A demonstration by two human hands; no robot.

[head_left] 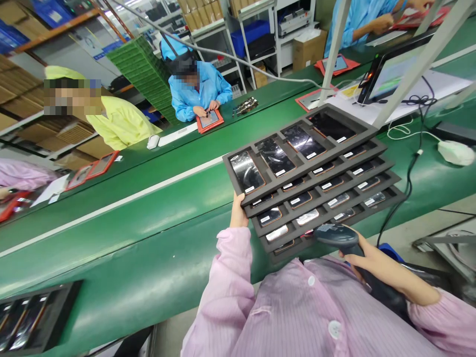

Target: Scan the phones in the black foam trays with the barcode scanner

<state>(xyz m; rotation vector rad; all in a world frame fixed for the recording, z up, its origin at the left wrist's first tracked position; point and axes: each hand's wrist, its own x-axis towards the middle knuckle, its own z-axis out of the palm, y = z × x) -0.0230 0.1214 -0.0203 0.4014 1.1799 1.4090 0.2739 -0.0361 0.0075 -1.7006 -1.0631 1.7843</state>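
A stack of dark grey foam trays (273,182) is fanned out like steps on the green bench in front of me. Dark glossy phone-like panels (273,156) with orange edges and small white labels lie in the slots. My left hand (239,212) grips the upper tray at its near left corner, thumb on the rim. In my right hand (366,260) is a black handheld barcode scanner (336,235), its head close to the front of the lower trays. The fingers round its handle are partly hidden.
Another foam tray (55,317) with panels sits at the lower left. A monitor (399,69), cables and a white mouse (455,152) are on the right, beside slanting metal posts (334,47). Across the green line (148,198), several people work at red-framed pads (210,121).
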